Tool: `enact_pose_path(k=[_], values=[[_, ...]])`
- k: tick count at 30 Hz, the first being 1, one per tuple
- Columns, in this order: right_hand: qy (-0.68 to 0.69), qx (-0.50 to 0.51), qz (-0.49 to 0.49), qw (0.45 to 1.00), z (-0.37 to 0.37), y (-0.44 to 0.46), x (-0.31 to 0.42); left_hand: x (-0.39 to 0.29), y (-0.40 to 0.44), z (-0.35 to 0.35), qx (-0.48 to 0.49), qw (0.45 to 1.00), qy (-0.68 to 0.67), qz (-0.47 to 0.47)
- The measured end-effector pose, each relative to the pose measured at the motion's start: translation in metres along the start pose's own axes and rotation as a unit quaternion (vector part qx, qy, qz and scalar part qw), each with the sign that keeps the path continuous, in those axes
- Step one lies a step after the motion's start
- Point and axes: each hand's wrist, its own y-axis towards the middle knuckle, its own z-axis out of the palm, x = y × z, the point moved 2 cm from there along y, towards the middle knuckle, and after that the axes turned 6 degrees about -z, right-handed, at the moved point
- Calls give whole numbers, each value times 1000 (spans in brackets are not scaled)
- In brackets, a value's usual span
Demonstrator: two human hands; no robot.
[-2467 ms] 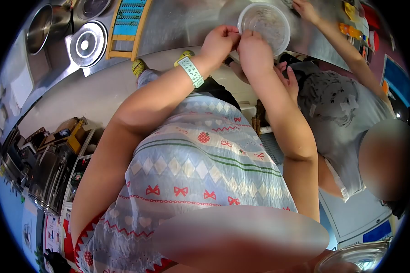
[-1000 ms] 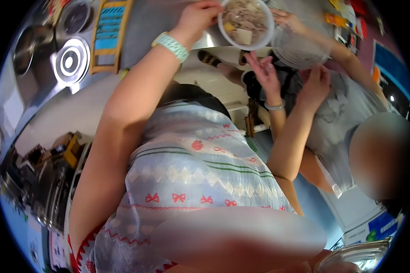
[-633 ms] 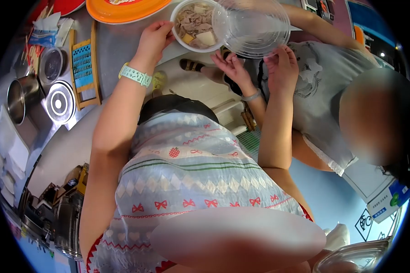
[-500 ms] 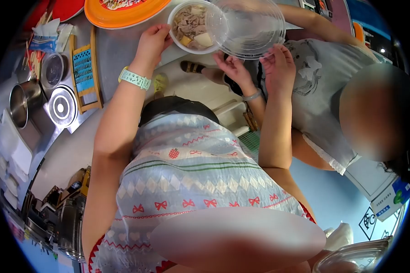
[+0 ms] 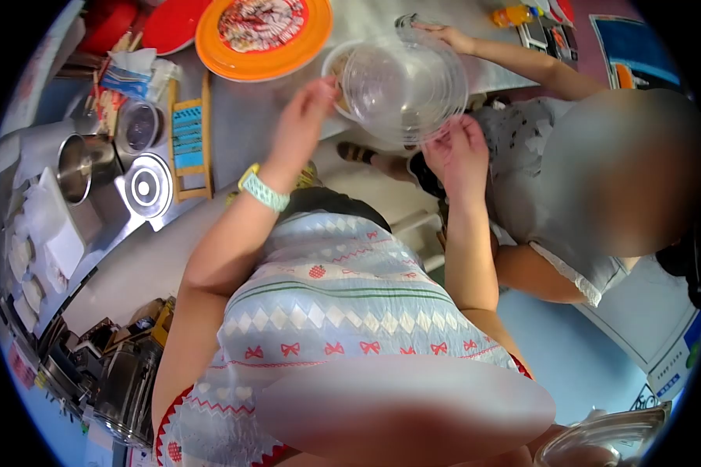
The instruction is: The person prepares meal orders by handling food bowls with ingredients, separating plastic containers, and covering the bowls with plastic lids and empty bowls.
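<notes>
A white-rimmed plastic bowl (image 5: 333, 62) of food is at the table's near edge, mostly hidden behind a clear round plastic lid (image 5: 405, 89). My left hand (image 5: 311, 113) is closed at the bowl's near left rim, its fingertips slightly blurred. With fingers pinched, my right hand (image 5: 461, 159) grips the near right edge of the lid, which is tilted and overlaps most of the bowl. Left of the bowl lies an orange plate-like lid (image 5: 315, 48) with a printed red and white centre.
A co-worker's hand (image 5: 450, 37) reaches over the table beyond the lid; that person stands close on my right. To the left are a wooden-framed grater (image 5: 188, 138), a steel pot (image 5: 86, 167), a small clear tub (image 5: 140, 126) and a round metal disc (image 5: 146, 187).
The clear lid has moved left over the bowl, covering most of the food. The co-worker's near hand has left the lid's edge. The view has shifted, so the table appears lower and farther right.
</notes>
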Motion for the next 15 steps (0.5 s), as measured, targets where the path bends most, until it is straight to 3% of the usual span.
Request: enact_pose_path(k=[3, 4, 6, 11, 15], values=[[-56, 31, 31, 997, 22, -19, -2, -15, -21, -7, 101, 987, 121, 37], [-57, 55, 39, 996, 23, -20, -10, -19, -27, -11, 92, 996, 22, -1], [-72, 82, 34, 993, 35, -25, -14, -25, -34, -26, 78, 996, -4, -32], [-126, 120, -10, 985, 44, -7, -31, -42, -50, -49, 56, 996, 29, -69], [-140, 129, 25, 981, 54, 6, -22, -49, -55, -62, 62, 995, 60, -57]])
